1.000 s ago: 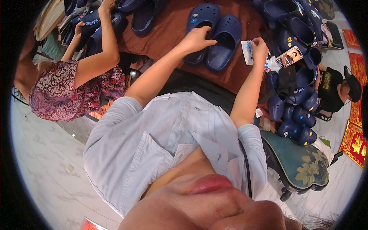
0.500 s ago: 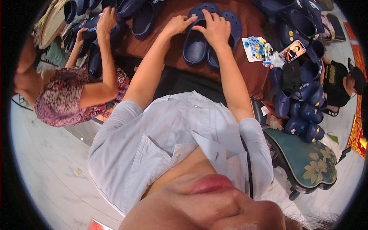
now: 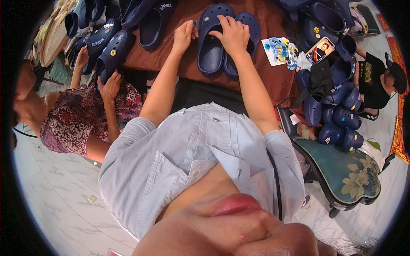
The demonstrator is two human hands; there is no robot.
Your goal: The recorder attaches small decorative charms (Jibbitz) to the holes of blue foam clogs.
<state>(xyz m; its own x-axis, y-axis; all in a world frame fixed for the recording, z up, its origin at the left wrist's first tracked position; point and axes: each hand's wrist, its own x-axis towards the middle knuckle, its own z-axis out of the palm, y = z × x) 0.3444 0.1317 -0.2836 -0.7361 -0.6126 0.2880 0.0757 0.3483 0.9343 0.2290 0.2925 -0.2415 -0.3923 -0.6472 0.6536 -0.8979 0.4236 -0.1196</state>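
Note:
A pair of navy clogs (image 3: 211,47) lies side by side on the brown tabletop (image 3: 179,64) in front of me. My right hand (image 3: 234,35) lies across both clogs, its fingers curled down on the top of the left one. My left hand (image 3: 183,37) is just left of that clog, with thumb and fingers pinched on a small blue charm (image 3: 194,23) at the clog's edge. A white sheet of coloured charms (image 3: 279,49) lies on the table to the right of the pair.
A phone (image 3: 320,50) with a lit screen lies beside the charm sheet. More navy clogs (image 3: 337,115) are piled at the right above a green floral stool (image 3: 346,175). A person in a patterned dress (image 3: 77,123) on the left holds a decorated clog (image 3: 112,53). Another person in black (image 3: 373,79) is far right.
My right hand left the charm sheet on the table and came down onto the clogs. My left hand slid off the pair to its left side and now pinches a small charm.

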